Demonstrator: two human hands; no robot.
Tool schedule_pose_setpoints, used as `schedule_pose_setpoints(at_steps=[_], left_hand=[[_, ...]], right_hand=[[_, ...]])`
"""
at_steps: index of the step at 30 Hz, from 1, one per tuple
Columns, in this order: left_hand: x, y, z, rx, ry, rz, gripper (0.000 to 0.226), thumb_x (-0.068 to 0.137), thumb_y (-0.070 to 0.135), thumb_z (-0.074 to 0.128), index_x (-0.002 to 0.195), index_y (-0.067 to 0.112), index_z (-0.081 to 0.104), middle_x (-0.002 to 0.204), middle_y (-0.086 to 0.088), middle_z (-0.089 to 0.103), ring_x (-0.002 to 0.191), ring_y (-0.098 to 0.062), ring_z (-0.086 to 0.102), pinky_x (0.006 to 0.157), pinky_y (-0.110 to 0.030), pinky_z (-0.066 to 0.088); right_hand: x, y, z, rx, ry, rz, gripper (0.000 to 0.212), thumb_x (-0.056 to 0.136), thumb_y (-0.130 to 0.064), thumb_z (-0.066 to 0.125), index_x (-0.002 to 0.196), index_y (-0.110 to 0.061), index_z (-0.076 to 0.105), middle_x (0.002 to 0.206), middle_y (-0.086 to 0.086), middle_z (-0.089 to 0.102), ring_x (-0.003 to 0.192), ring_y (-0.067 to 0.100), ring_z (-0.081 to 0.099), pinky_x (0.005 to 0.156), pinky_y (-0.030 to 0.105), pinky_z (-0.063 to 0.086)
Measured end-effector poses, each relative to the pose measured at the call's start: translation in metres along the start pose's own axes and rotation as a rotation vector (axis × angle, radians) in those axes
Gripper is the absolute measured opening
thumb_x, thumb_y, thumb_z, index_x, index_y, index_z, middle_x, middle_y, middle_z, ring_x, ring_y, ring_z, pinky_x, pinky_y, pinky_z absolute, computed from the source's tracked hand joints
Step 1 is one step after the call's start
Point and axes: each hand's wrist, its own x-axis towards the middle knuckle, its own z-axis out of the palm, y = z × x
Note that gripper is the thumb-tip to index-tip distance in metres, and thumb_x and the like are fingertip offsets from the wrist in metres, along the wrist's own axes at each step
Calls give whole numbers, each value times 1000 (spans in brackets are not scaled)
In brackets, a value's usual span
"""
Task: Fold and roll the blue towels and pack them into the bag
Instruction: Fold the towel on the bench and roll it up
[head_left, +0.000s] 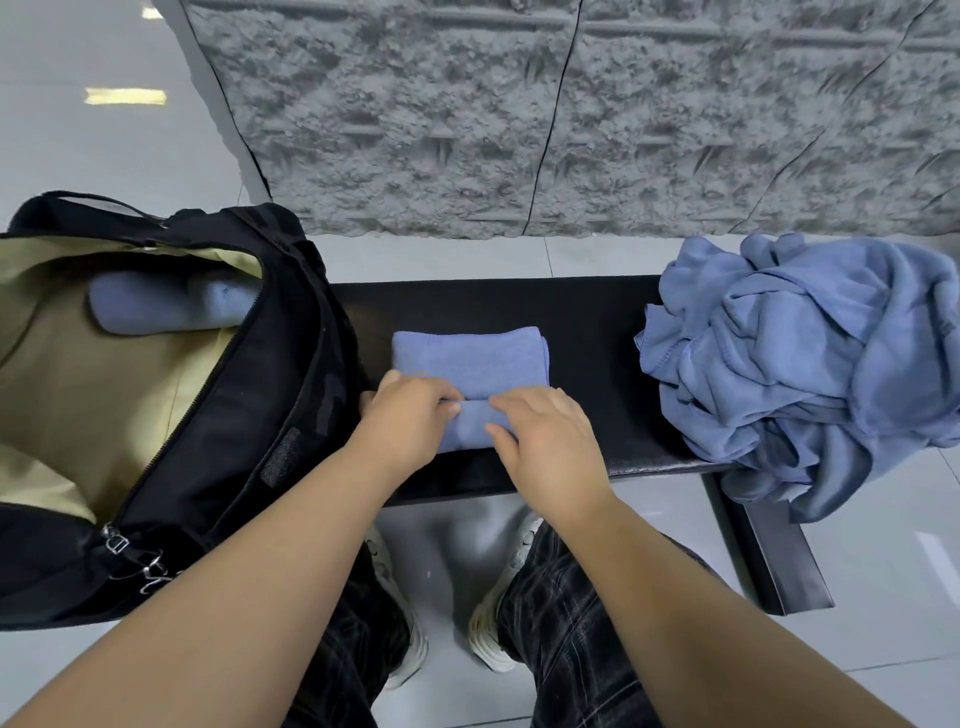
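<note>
A folded blue towel (470, 358) lies on the black bench (597, 322), its near end rolled up into a short roll. My left hand (410, 415) grips the left part of that roll with curled fingers. My right hand (545, 441) grips the right part, fingers curled over its top. A black bag (291, 364) with a tan lining stands open at the left, touching the bench. A rolled blue towel (166, 304) lies inside it at the far end.
A crumpled heap of blue towels (810, 364) covers the bench's right end and hangs over its edge. A grey stone-textured wall (571, 114) rises behind. My legs and white shoes (493, 613) stand on the tiled floor below the bench.
</note>
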Motion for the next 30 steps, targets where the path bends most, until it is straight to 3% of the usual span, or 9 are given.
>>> schedule_pose_setpoints(at_steps=[5, 9, 12, 14, 16, 19, 24, 27, 30], left_hand=[[-4, 3, 0, 102, 273, 173, 11, 91, 21, 59, 101, 16, 58, 98, 5, 54, 94, -20, 46, 76, -30, 27], [-18, -5, 11, 268, 383, 301, 30, 68, 27, 80, 88, 14, 63, 82, 1, 61, 76, -24, 59, 80, -34, 36], [-22, -12, 17, 289, 353, 311, 46, 59, 26, 85, 98, 13, 65, 92, 0, 64, 88, -22, 62, 93, -34, 35], [-16, -13, 16, 283, 354, 294, 44, 58, 20, 87, 97, 13, 67, 90, 0, 66, 85, -22, 64, 83, -35, 46], [-9, -7, 7, 262, 298, 264, 33, 68, 17, 82, 97, 13, 68, 89, 0, 67, 86, -24, 64, 77, -35, 47], [3, 1, -7, 278, 172, 180, 10, 93, 25, 54, 100, 21, 60, 100, 4, 61, 105, -21, 49, 82, -28, 29], [35, 7, -15, 394, -17, 7, 23, 99, 30, 37, 107, 23, 57, 108, -2, 59, 110, -24, 43, 80, -27, 27], [49, 12, -22, 444, -160, -83, 32, 101, 36, 31, 117, 23, 55, 115, -4, 57, 115, -23, 39, 83, -28, 24], [53, 13, -27, 379, -137, -113, 33, 100, 36, 34, 125, 22, 52, 119, -5, 55, 111, -21, 36, 84, -32, 28]], right_hand=[[3, 4, 11, -75, -146, 18, 44, 85, -40, 34, 107, -14, 62, 101, -1, 62, 99, 24, 58, 99, 49, 40], [20, 5, 7, -70, -195, 6, 53, 91, -42, 19, 109, -14, 59, 103, 1, 58, 100, 25, 53, 99, 37, 34], [33, 12, 5, -87, -283, -1, 40, 101, -39, 22, 125, -19, 47, 118, -5, 51, 111, 19, 41, 97, 31, 21], [39, 13, 7, -80, -285, 18, 36, 101, -38, 26, 126, -20, 46, 120, -7, 51, 112, 17, 41, 96, 32, 20], [39, 12, 9, -103, -171, 34, 38, 98, -40, 29, 118, -18, 54, 112, -5, 56, 104, 20, 49, 95, 32, 21], [38, 10, 13, -141, 119, -24, 29, 85, -29, 39, 92, -18, 65, 90, -4, 62, 85, 19, 53, 86, 29, 28], [41, 0, 5, -14, 204, -105, 29, 67, -5, 48, 81, -16, 71, 81, -4, 65, 78, 19, 60, 74, 22, 38], [35, 1, 10, 11, 152, -116, 37, 73, -9, 38, 92, -12, 71, 87, -1, 67, 83, 22, 62, 80, 30, 49], [35, 5, 16, -31, 142, -134, 39, 69, 6, 59, 103, -9, 68, 99, 3, 67, 100, 24, 63, 95, 44, 49]])
